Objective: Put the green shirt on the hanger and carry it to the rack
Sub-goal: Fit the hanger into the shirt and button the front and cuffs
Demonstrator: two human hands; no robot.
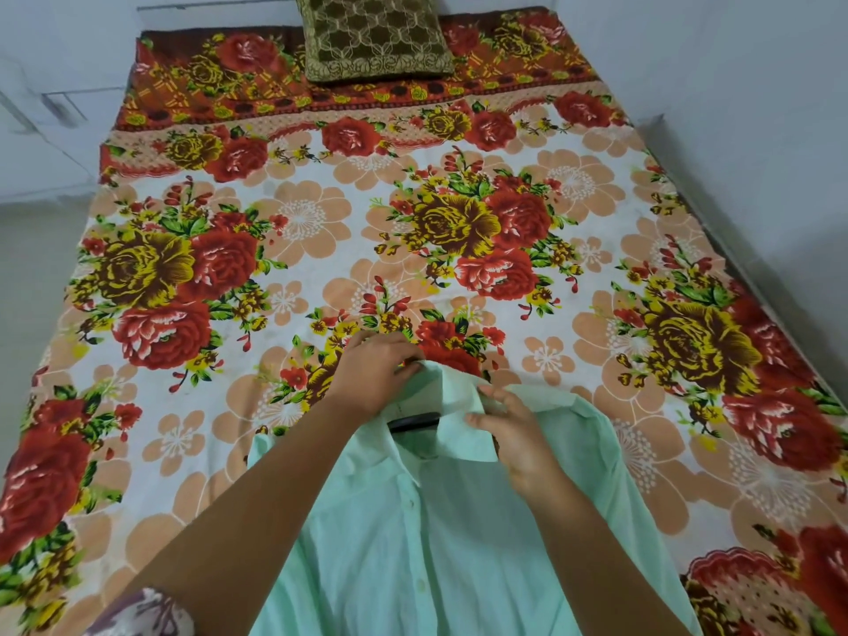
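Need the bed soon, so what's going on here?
A person is fitting a green shirt onto a dark hanger on the bed. The left grip holds the collar at its far edge, the right grip pinches its right flap. The hanger shows inside the neck opening; the shirt lies front up, not yet lifted.

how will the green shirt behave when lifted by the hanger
Probably floppy: the green shirt wrinkles and drapes over the bed. Likely light, since the cloth looks thin. It might slide on the hanger, whose dark bar looks smooth.
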